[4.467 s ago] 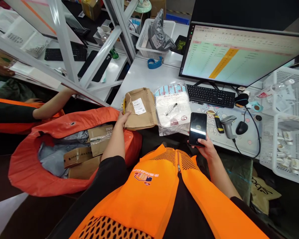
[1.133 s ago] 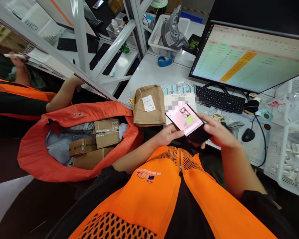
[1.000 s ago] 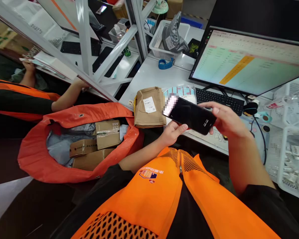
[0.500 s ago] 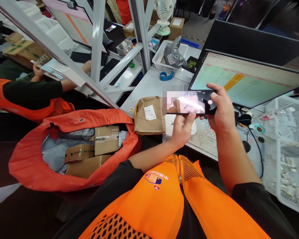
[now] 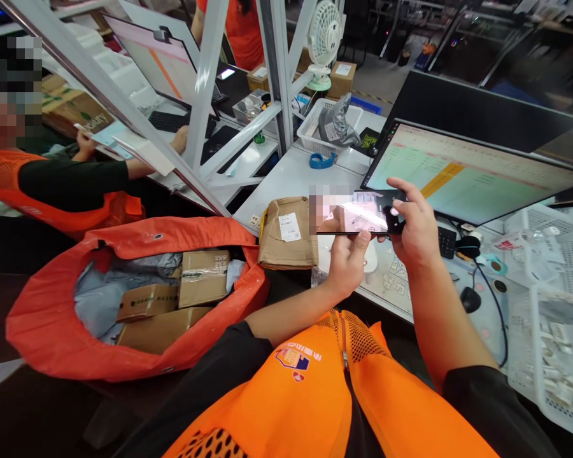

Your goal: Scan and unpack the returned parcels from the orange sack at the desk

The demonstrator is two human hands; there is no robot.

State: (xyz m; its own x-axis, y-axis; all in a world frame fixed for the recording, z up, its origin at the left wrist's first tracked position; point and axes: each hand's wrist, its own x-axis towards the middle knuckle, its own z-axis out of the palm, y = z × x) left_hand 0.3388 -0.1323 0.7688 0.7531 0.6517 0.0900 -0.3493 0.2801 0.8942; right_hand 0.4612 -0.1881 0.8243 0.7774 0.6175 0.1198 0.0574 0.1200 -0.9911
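Note:
A smartphone (image 5: 363,213) is held sideways between both hands above the desk, its lit screen facing me. My left hand (image 5: 348,261) grips its lower edge, with the thumb on the front. My right hand (image 5: 415,222) holds the right end, thumb over the screen near a round button and index finger raised along the top. Part of the screen is pixelated. Left of the phone, a cardboard box (image 5: 277,248) with a white label (image 5: 290,227) sits at the desk edge. The phone hides part of a white object on the desk below it.
An orange-red bag (image 5: 42,318) with boxes and grey parcels stands open at the left. A monitor (image 5: 487,172), a mouse (image 5: 470,299) and white baskets (image 5: 539,356) are at the right. Behind a metal frame (image 5: 286,76), a co-worker (image 5: 76,178) sits at another desk.
The whole view has shifted, so the desk and monitor sit lower in the picture. Both hands still hold the phone in much the same pose. The co-worker's head shows more.

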